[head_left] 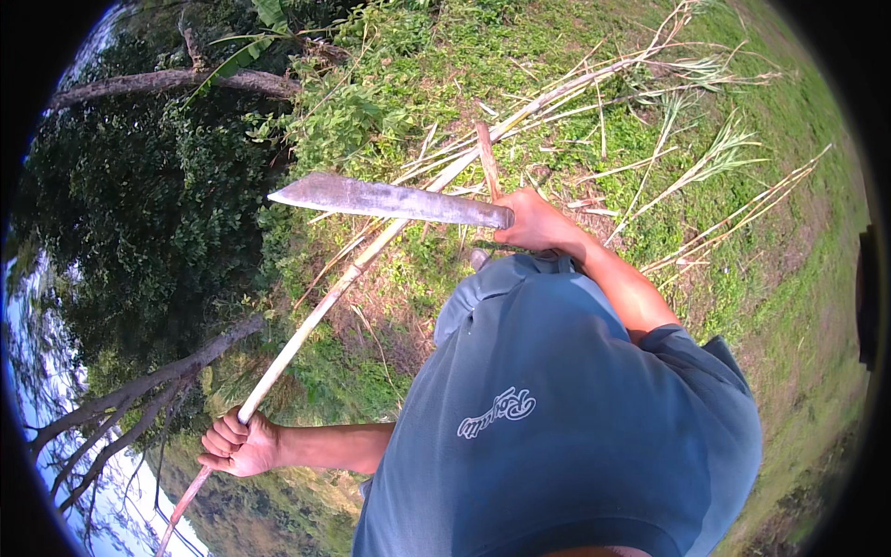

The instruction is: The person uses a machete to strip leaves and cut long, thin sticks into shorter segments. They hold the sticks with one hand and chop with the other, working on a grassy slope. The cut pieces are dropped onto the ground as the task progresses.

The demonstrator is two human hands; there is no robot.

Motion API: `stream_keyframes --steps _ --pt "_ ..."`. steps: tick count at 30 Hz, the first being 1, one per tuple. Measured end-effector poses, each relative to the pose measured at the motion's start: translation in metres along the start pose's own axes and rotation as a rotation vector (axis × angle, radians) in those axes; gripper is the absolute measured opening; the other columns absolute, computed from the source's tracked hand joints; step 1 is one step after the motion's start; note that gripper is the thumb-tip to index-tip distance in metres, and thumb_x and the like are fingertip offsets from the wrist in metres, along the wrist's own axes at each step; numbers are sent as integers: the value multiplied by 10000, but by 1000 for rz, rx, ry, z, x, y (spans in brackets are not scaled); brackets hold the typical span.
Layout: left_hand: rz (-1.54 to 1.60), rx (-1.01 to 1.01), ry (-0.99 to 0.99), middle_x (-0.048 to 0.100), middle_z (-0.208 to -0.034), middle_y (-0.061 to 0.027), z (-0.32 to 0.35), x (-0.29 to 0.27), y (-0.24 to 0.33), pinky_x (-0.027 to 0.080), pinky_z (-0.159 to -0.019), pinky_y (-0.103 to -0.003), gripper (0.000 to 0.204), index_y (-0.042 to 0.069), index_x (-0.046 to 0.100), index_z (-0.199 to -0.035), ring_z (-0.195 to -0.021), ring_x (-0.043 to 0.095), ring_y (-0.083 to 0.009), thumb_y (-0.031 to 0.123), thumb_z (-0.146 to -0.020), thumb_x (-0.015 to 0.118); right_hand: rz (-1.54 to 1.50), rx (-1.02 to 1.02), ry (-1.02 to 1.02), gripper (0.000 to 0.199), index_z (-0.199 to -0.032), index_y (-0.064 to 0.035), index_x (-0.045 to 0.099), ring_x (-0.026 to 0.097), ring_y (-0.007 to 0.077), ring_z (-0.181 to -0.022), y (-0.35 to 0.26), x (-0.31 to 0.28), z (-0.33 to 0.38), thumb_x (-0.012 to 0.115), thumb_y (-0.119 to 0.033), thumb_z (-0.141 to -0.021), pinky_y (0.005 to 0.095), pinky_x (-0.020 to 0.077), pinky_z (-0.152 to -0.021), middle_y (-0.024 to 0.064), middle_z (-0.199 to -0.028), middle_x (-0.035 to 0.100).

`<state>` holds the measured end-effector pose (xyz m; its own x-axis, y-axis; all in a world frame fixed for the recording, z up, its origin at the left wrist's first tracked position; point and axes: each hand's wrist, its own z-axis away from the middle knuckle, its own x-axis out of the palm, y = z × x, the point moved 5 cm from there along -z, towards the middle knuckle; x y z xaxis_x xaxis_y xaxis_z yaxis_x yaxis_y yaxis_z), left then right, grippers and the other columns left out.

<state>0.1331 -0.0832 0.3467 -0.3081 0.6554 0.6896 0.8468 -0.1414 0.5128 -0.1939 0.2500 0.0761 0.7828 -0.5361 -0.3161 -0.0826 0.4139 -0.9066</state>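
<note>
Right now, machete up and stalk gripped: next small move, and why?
Probably a short downward chop onto the stalk. The right hand holds the machete just above it, blade crossing it, while the left hand grips the stalk well away from the blade.

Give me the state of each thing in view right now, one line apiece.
Left hand: closed around the long stalk near its lower end.
Right hand: closed on the knife handle.
Long stalk: gripped, slanting up and away across the ground.
Big knife: held roughly level, blade pointing to the person's left, crossing over the stalk.
Cut stalks: lying loose on the grass.
</note>
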Motion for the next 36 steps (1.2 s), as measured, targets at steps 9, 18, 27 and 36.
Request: stream_keyframes --steps 9,18,27,36 --pt "326 69 -223 266 -403 88 10 -18 17 190 -347 -190 454 179 297 -589 -330 198 -20 338 -988 440 127 530 483 281 -843 -2 645 562 171 -491 143 -152 5 641 -276 -782 362 459 -496 84 -602 603" --pt "339 40 -264 284 -415 98 17 -44 12 189 -368 -188 451 181 299 -590 -354 201 -9 326 -969 496 117 393 168 251 -857 7 670 551 171 -574 81 -68 53 688 -194 -708 351 454 -583 91 -623 603" --pt "336 12 -282 277 -431 96 6 -42 3 159 -377 -208 458 185 291 -602 -364 182 -20 356 -981 484 66 498 255 250 -802 19 638 564 174 -509 102 -72 39 672 -220 -737 345 461 -499 77 -582 582" --pt "223 -25 -128 232 -482 85 1 -65 13 179 -421 -240 445 188 262 -611 -410 179 -54 333 -981 464 -30 199 13 185 -778 5 621 545 147 -545 -35 -2 26 658 -173 -746 346 427 -535 72 -591 575"
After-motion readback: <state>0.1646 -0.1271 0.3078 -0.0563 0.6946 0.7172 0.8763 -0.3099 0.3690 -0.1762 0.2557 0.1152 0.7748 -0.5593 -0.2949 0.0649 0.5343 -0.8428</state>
